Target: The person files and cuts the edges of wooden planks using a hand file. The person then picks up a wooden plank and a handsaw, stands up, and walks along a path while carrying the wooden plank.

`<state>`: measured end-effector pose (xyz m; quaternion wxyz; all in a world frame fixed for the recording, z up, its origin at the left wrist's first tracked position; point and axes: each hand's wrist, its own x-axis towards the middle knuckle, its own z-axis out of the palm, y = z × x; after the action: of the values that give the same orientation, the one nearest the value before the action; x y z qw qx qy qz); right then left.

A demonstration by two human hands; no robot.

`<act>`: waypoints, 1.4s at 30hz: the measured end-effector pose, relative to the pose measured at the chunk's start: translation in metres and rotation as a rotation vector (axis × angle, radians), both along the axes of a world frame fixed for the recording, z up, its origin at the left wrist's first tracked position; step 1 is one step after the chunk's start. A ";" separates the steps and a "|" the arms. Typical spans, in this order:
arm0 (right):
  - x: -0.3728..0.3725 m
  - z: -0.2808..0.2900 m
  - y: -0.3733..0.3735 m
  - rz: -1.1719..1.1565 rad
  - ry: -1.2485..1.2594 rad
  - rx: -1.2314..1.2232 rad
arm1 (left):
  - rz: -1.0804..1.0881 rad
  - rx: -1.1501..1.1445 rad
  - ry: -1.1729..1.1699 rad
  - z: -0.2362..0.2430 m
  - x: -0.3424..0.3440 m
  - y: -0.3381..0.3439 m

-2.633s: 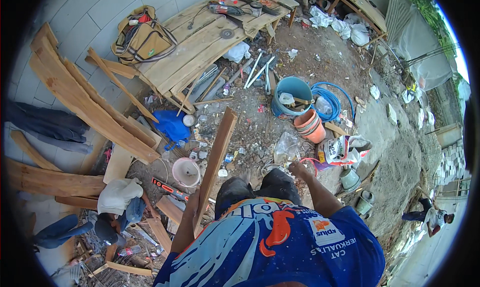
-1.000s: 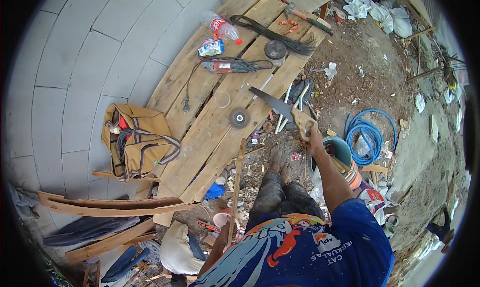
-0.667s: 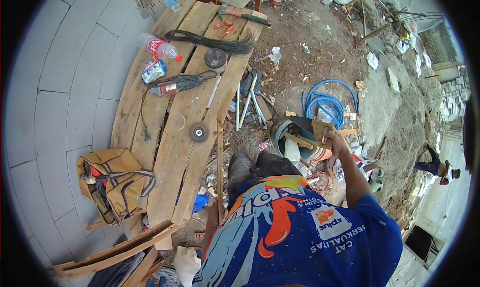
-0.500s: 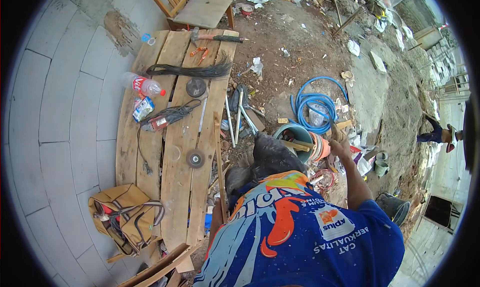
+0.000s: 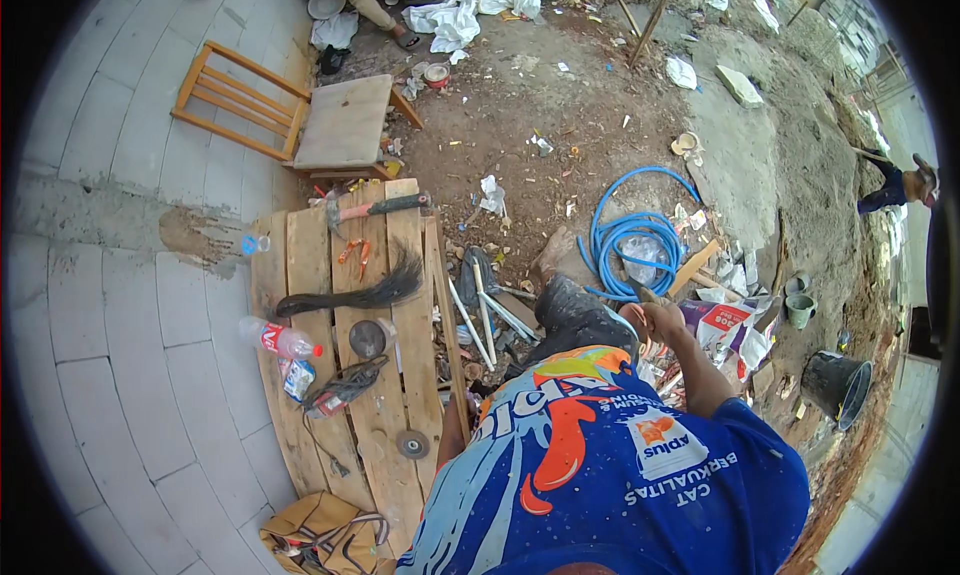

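My right hand [image 5: 660, 323] is closed round a dark, narrow, blade-like tool [image 5: 645, 292], whose kind I cannot make out. It is in front of my right side, near a coil of blue hose [image 5: 625, 245]. My left forearm [image 5: 454, 433] hangs beside the wooden bench [image 5: 405, 310]. A long wooden strip [image 5: 440, 305] runs up from it along the bench's right edge; the left fingers are hidden. On the bench lie a hammer [image 5: 375, 209], orange-handled pliers [image 5: 357, 255], a bundle of black wire [image 5: 360, 287], a corded power tool [image 5: 335, 400] and a grinding disc [image 5: 412, 444].
A plastic bottle [image 5: 280, 337] lies by the block wall [image 5: 120, 375]. A wooden chair [image 5: 340, 125] stands beyond the bench, a tan bag [image 5: 325, 535] at its near end. White pipes [image 5: 480, 315] and rubble litter the ground. A black bucket [image 5: 835, 387] is at right; another person [image 5: 890, 187] works beyond.
My view has shifted forward, and my body has advanced along the bench. The wooden strip has moved forward with my left arm. The teal bucket has gone out of sight; my bare foot shows.
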<state>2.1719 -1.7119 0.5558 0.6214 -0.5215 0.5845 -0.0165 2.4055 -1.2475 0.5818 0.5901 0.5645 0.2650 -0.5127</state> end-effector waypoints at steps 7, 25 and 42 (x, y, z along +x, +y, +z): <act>0.076 0.036 -0.194 -0.514 -0.477 0.356 | -0.168 -0.104 -0.018 -0.029 0.135 -0.169; 0.063 0.154 -0.485 -0.585 -0.447 -0.196 | -0.578 -0.156 -0.169 -0.006 0.353 -0.680; -0.062 0.095 -0.590 -1.025 0.401 0.231 | -1.298 0.412 -1.464 0.139 0.277 -1.388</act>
<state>2.1094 -2.3022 0.6512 0.4638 -0.0924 0.8678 -0.1525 2.6821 -2.6355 0.7213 0.1042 0.8680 -0.4398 -0.2057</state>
